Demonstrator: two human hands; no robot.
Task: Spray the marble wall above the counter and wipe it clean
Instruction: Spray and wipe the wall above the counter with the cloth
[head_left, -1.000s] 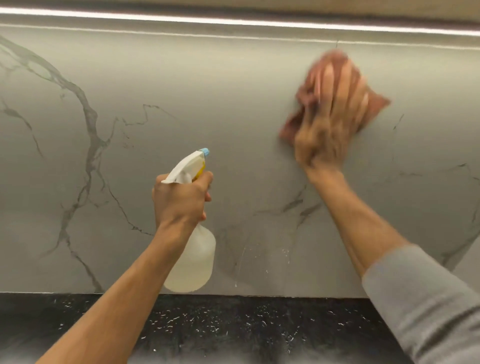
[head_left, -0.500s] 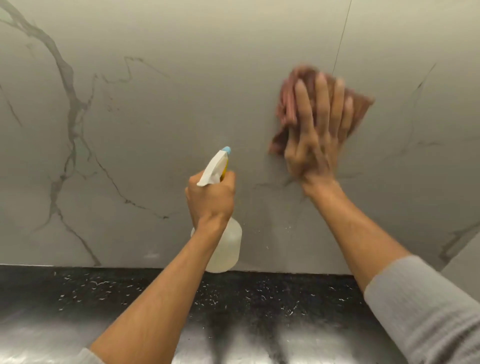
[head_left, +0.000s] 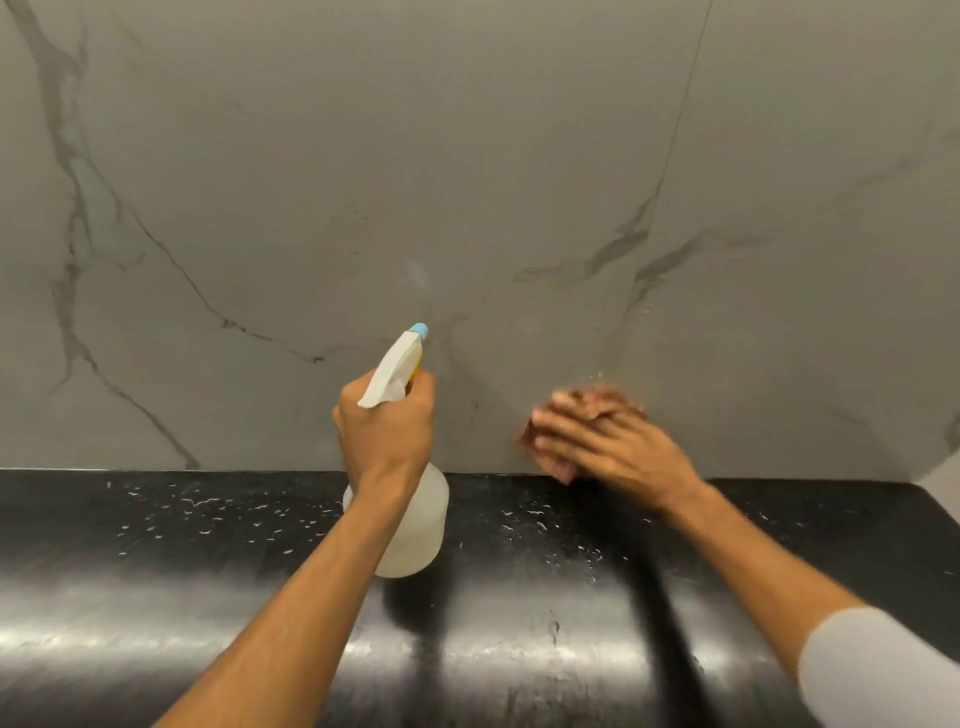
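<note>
The grey marble wall (head_left: 363, 182) with dark veins fills the upper view. My left hand (head_left: 384, 431) grips the neck of a white spray bottle (head_left: 415, 525) with a blue nozzle tip, pointed at the wall. My right hand (head_left: 608, 441) lies flat and blurred on a reddish-brown cloth (head_left: 597, 402), pressing it against the wall just above the counter. Most of the cloth is hidden under the fingers. A few wet droplets show on the wall above the cloth.
A glossy black counter (head_left: 208, 571) with white flecks runs along the bottom of the wall. A thin vertical seam (head_left: 675, 130) splits the wall panels. At the far right the wall turns a corner (head_left: 940, 462).
My right hand has swept the cloth down from high on the wall to just above the counter. The view has tilted down, and the spray bottle sits lower and more central.
</note>
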